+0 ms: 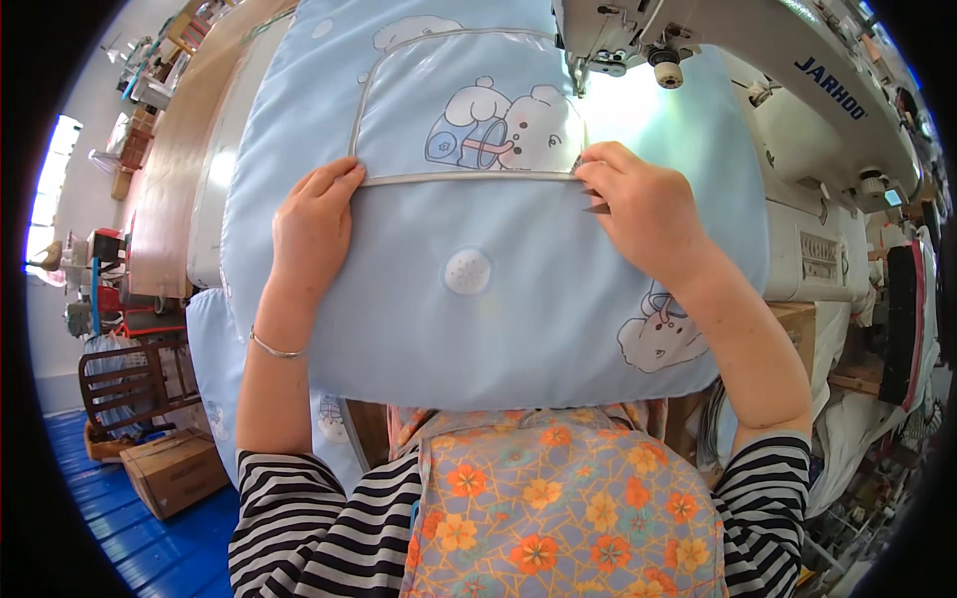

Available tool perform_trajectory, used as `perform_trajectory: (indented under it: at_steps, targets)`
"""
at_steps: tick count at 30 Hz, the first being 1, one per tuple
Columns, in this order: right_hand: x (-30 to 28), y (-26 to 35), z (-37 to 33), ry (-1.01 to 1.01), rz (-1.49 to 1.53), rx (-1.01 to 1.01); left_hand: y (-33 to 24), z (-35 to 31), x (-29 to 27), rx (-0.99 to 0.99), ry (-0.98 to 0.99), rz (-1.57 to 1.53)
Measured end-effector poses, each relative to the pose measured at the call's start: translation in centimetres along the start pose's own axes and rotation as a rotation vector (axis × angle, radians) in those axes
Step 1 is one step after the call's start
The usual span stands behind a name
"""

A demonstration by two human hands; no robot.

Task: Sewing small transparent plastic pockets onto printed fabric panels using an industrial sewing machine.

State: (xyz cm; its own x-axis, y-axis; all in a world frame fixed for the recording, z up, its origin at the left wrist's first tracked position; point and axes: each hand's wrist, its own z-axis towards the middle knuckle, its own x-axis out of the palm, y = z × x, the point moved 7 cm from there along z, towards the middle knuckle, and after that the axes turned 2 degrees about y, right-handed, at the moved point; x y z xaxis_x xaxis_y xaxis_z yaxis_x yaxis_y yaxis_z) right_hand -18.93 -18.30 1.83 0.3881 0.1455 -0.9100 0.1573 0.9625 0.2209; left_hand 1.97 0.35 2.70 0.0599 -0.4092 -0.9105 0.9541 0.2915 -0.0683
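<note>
We stretch both forearms forward, fingers narrowed: our left hand (311,227) pinches the near-left corner of the clear panel (404,125), our right hand (646,207) its near-right, over blue fabric (394,269). A sewing machine (723,60) overhangs the far-right corner. Our right palm mostly hides a dark pointed tool (596,209); glare blurs the fabric near the machine.
</note>
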Motion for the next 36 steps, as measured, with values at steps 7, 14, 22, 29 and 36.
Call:
perform_trajectory:
  at_steps: [7,14,22,29,36]
  targets:
    - [0.1,-2.1,1.6,-0.065,0.099,0.102,1.1,1.9,1.0,-0.021,-0.017,0.012]
    - [0.5,-3.1,2.8,-0.063,0.101,0.102,2.4,4.1,1.8,-0.01,-0.023,0.016]
    - [0.5,-3.2,3.2,-0.046,0.023,0.091,3.8,6.0,3.0,0.008,-0.042,0.018]
    - [0.4,-4.0,3.3,-0.015,-0.009,0.125,4.6,7.7,3.9,-0.012,-0.021,0.026]
    - [-0.5,-4.9,1.1,-0.141,0.216,0.088,6.1,7.4,3.8,-0.092,-0.004,-0.074]
